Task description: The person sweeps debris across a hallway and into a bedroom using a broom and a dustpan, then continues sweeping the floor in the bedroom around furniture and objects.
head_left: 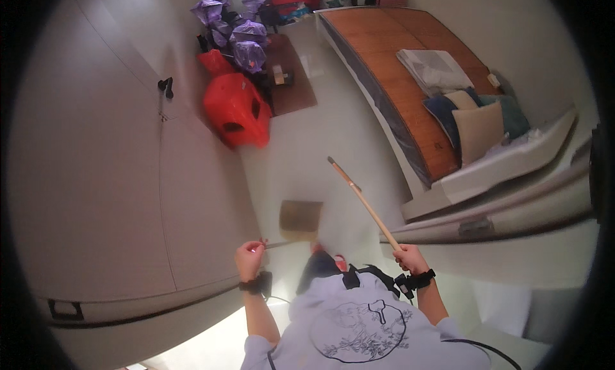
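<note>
My left hand (249,260) is closed around the end of a thin handle. That handle leads to a blurred, brownish dustpan-like scoop (301,217) low over the floor in front of my feet. In my right hand (412,258) is a long, light wooden pole (372,210). The pole slants forward and to the left, ending in a dark tip above the floor. Whether the tip touches the floor I cannot tell. Both wrists wear black straps with small devices.
A bed with bare wooden boards (370,43) stands at right, bearing cushions (479,132) and folded bedding (435,70). At left is a beige door (96,178) with a black handle (166,87). A red plastic object (238,108), purple-bagged items (247,36) and a brown mat (295,77) lie ahead.
</note>
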`<state>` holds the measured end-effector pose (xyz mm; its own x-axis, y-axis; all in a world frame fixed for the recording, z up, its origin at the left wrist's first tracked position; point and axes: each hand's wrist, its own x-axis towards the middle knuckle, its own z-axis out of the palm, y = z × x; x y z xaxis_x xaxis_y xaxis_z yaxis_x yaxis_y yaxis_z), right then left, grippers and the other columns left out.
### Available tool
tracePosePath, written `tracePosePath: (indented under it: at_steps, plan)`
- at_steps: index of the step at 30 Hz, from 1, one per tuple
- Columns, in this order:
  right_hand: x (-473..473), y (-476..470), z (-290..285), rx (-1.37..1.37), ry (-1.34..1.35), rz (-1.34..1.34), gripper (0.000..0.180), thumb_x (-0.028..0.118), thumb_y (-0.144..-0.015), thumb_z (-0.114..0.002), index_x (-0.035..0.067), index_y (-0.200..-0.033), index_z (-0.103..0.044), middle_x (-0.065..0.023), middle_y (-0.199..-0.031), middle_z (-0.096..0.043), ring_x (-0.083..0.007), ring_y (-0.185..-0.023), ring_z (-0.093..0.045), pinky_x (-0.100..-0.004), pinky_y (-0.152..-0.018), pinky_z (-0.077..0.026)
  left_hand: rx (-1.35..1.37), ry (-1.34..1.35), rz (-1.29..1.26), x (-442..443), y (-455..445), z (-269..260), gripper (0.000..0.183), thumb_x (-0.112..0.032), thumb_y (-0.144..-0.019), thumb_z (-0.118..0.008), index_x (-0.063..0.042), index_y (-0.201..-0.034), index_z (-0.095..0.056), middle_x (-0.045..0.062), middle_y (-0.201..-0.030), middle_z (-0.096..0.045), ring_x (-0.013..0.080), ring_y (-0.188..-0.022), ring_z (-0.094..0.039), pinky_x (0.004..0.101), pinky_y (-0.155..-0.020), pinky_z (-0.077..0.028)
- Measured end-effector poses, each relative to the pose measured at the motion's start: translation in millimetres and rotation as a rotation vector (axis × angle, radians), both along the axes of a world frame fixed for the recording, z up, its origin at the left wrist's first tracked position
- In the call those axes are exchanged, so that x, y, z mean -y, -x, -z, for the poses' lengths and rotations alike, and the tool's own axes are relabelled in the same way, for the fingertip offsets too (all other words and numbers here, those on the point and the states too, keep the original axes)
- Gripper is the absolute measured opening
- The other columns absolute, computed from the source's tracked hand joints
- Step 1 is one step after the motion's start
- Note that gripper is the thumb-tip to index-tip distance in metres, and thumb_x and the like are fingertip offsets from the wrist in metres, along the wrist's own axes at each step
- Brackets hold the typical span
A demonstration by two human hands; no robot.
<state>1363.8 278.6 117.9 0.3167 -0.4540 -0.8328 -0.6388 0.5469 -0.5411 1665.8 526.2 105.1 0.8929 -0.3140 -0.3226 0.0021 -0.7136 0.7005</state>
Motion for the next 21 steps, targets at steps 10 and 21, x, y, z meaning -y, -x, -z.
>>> tracePosePath:
  at_steps: [10, 21]
  plan:
    - [142.4, -121.5, 40.5, 0.066, 0.110, -0.027, 0.010, 0.010, -0.068, -0.050, 0.005, -0.061, -0.046, 0.0013, -0.047, -0.039, -0.0063, -0.035, -0.033, -0.0212, -0.030, -0.023, 0.094, 0.086, 0.046, 156.9, -133.7, 20.0, 0.019, -0.020, -0.062, -0.057, -0.002, -0.070, -0.059, 0.009, -0.062, -0.057, 0.0177, -0.058, -0.055, 0.0258, -0.054, -0.042]
    - [269.8, -240.2, 38.4, 0.062, 0.052, 0.085, 0.007, 0.009, -0.068, -0.050, 0.003, -0.066, -0.048, 0.0001, -0.050, -0.041, -0.0060, -0.037, -0.036, -0.0194, -0.030, -0.024, 0.141, 0.050, 0.181, 294.5, -254.2, 20.7, 0.023, -0.026, -0.064, -0.057, -0.004, -0.071, -0.059, 0.012, -0.065, -0.057, 0.0222, -0.063, -0.057, 0.0287, -0.056, -0.043]
